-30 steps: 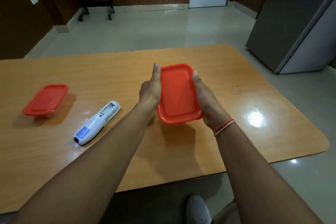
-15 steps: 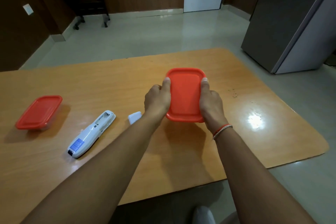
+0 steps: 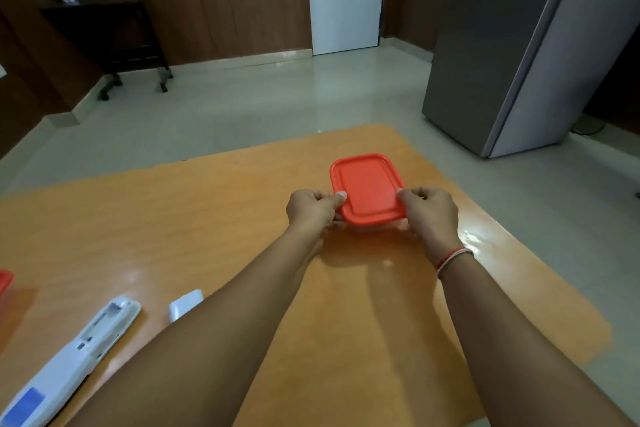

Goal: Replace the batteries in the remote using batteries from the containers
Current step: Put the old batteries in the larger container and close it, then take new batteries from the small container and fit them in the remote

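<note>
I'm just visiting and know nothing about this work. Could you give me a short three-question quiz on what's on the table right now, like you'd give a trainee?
1. True or false: the lid is still on the red container held by the left hand and right hand.
2. The remote lies to which side of the person's arms? A left, B right.
3. Fill in: the remote's battery compartment is ____, with its small white cover lying beside it.

Key: 1 true; 2 A; 3 open.
</note>
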